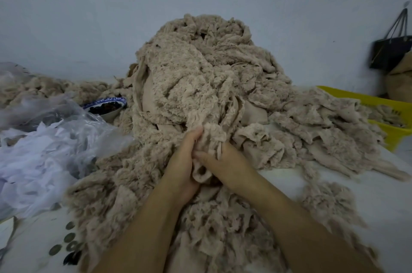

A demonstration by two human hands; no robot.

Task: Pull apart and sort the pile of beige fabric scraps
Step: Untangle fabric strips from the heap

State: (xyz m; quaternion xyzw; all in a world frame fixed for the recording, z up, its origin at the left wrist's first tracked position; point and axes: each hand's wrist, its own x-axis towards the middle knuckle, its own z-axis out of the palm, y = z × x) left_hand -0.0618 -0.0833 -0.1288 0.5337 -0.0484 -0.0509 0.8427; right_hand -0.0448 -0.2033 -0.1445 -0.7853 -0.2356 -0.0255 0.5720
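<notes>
A clear plastic bag (pixel 73 121) of white cuttings crowds the left edge of the white table (pixel 367 206), with a few round discs (pixel 69 237) on the cloth below it, near the front edge. Just behind the bag, a blue-and-white bowl (pixel 109 114) of dark pieces sits hemmed in against the pile of beige fabric scraps (pixel 200 76), which rises at the table's centre against the pale wall and spills forward under both forearms.

At the foot of the pile, the left hand (pixel 182 161) curls its fingers round a fleecy scrap (pixel 209 139) lifted from the heap. The right hand (pixel 225 163) grips the same scrap from the other side, thumb laid along it and fingers buried in the fabric.

To the right of the hands lies the only bare stretch of table, broken by one loose tuft (pixel 323 201). Beyond it the scraps trail over the rim of a yellow bin (pixel 356 96) at the table's right edge. A black handbag (pixel 390 52) hangs on the wall above a tan sack (pixel 399 81).
</notes>
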